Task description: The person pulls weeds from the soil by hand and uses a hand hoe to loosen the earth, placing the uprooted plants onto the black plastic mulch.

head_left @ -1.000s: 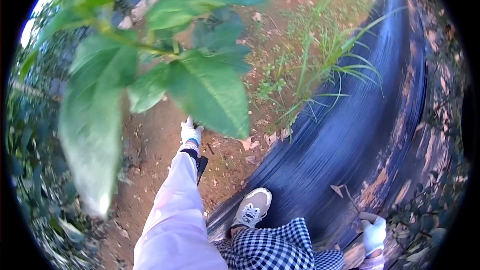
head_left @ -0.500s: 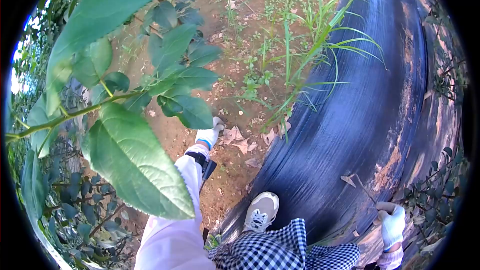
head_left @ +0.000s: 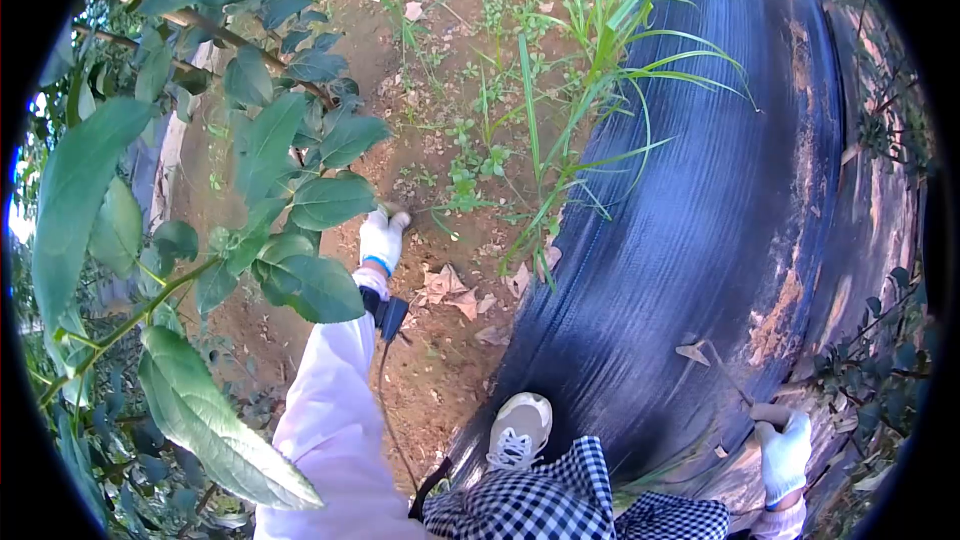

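Observation:
My left hand (head_left: 383, 238), in a white glove with soiled fingertips, reaches down to the bare soil at centre left. Its fingers are bent together beside a small green weed (head_left: 462, 192); whatever they pinch is too small to make out. Dry brown leaves (head_left: 446, 290) lie just nearer to me than that hand. At lower right, my right hand (head_left: 785, 455), also white-gloved, is closed around the handle of a small hand hoe (head_left: 728, 373). The hoe's thin metal neck and triangular blade point up and left over black plastic sheeting (head_left: 650, 290).
A leafy branch (head_left: 185, 285) hangs close to the camera on the left. Tall grass (head_left: 600, 40) leans over the sheeting's edge. My shoe (head_left: 520, 428) stands at that edge, with a checked cloth (head_left: 520, 500) beside it. More leafy twigs (head_left: 880, 340) are at the right.
My left hand has moved forward over the soil, past the dry leaves. The view has shifted slightly, and the near branch sits further left and lower. My right hand still holds the hoe.

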`<state>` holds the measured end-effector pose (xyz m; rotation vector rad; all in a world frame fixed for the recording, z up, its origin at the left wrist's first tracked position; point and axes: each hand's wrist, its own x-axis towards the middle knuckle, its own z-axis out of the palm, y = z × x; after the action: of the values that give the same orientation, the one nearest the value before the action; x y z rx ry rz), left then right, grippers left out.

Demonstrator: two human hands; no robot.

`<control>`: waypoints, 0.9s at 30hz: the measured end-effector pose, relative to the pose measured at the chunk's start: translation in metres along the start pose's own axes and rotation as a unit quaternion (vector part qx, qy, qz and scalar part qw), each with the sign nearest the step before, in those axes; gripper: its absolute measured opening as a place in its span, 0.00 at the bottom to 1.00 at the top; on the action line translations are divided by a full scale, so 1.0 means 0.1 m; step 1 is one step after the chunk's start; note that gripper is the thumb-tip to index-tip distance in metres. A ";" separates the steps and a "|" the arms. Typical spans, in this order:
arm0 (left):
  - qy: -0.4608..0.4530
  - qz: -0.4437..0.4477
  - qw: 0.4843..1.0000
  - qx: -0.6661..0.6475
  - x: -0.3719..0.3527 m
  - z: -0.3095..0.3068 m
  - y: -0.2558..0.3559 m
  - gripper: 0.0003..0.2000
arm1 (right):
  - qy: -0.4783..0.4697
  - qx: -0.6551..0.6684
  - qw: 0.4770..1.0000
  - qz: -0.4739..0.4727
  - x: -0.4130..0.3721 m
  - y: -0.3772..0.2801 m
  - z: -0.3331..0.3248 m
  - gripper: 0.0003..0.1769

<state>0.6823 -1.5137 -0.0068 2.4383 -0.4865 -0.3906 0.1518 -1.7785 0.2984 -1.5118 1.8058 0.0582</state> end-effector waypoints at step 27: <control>-0.066 0.147 0.966 0.204 0.59 0.35 0.66 0.21 | -0.007 -0.107 0.994 0.035 0.06 -0.45 -0.09 0.12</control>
<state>0.7053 -1.6061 -0.0017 2.6792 -1.0620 -0.3533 0.1859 -1.8010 0.3205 -1.5889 1.8900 0.3054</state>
